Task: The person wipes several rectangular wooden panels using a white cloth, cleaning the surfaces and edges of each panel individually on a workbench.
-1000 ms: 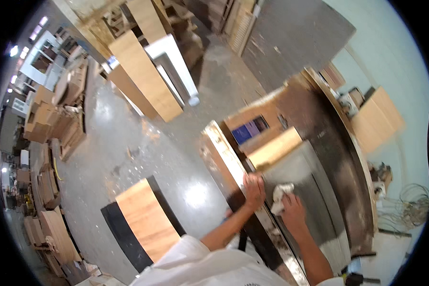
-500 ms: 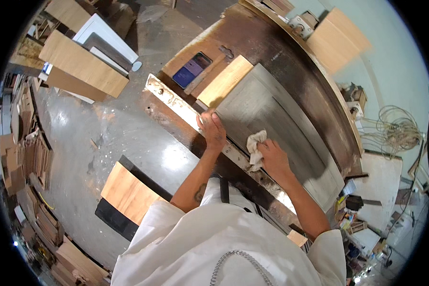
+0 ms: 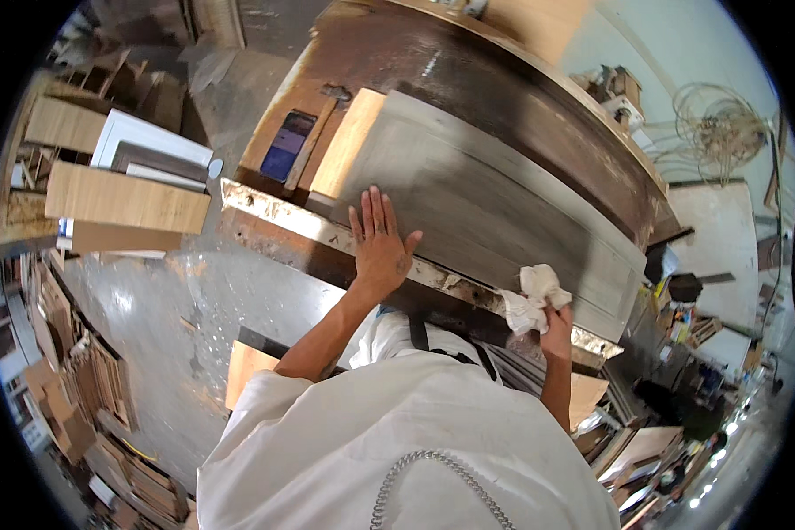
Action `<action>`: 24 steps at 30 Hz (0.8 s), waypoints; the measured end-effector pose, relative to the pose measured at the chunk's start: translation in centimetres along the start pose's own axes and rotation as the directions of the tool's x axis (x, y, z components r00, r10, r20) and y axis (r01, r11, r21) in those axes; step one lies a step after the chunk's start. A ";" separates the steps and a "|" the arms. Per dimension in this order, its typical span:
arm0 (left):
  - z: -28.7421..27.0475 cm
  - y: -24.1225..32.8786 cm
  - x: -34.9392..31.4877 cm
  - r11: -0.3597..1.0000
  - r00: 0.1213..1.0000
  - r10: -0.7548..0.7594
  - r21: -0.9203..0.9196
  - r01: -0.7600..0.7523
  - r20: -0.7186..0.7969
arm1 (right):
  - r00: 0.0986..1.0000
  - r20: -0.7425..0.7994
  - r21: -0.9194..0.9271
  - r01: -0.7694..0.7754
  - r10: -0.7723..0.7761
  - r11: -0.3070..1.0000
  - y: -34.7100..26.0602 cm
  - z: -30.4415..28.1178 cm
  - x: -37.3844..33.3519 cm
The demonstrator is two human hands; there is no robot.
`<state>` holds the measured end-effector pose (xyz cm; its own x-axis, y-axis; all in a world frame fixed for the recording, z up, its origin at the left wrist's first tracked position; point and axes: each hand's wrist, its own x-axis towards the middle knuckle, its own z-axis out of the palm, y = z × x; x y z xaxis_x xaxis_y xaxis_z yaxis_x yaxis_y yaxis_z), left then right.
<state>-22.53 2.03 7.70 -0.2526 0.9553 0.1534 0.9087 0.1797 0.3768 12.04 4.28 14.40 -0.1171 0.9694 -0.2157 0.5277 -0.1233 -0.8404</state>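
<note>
A large grey board [image 3: 495, 203] lies flat on a dark brown workbench [image 3: 468, 71]. My left hand [image 3: 380, 243] rests flat and open on the board's near edge, fingers spread. My right hand [image 3: 552, 322] is closed on a crumpled white rag [image 3: 530, 299], pressed against the near edge of the board, further right. A pale, chipped strip [image 3: 283, 214] runs along the bench's front edge under both hands.
A light wooden plank [image 3: 344, 146], a thin wooden stick [image 3: 309, 146] and a blue flat object [image 3: 284, 146] lie at the board's left end. Wooden panels [image 3: 124, 199] are stacked on the floor to the left. Coiled cable [image 3: 715, 128] and tools sit at the right.
The view has swung so the bench sits higher in the frame. My right hand with the rag has slid right along the board's near edge; my left hand stays flat on the board.
</note>
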 end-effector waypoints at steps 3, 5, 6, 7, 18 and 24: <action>-0.7 4.0 0.4 0.999 0.986 -0.005 0.044 -0.003 0.169 | 0.929 -0.093 0.798 -0.146 0.358 0.585 5.1 -4.8 -2.7; 0.0 5.2 -0.4 0.995 0.984 0.066 0.064 -0.078 0.164 | 0.852 -0.223 0.809 -0.110 0.474 0.577 6.0 -7.5 -5.1; 0.8 4.7 -0.9 0.987 0.984 0.141 0.062 -0.148 0.105 | 0.760 -0.292 0.809 -0.127 0.581 0.573 7.4 -8.8 -6.2; 0.9 5.0 -1.0 0.991 0.979 0.131 0.007 -0.134 0.158 | 0.740 -0.331 0.835 -0.060 0.586 0.547 8.4 -9.7 -7.0; 6.9 27.2 -0.4 0.636 0.648 0.749 -0.426 -0.644 0.139 | 0.402 -0.694 0.631 -0.060 0.597 0.774 16.0 -19.2 -11.0; 15.3 38.9 0.7 0.737 0.695 0.675 -0.180 -0.651 0.247 | 0.727 -0.683 -0.296 -0.188 -0.070 0.936 14.1 -16.7 -0.8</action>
<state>17.77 13.24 8.51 0.5196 0.8437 0.1349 0.7746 -0.5318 0.3424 33.64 5.28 11.01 0.4528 0.8584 0.2411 0.7652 -0.2353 -0.5992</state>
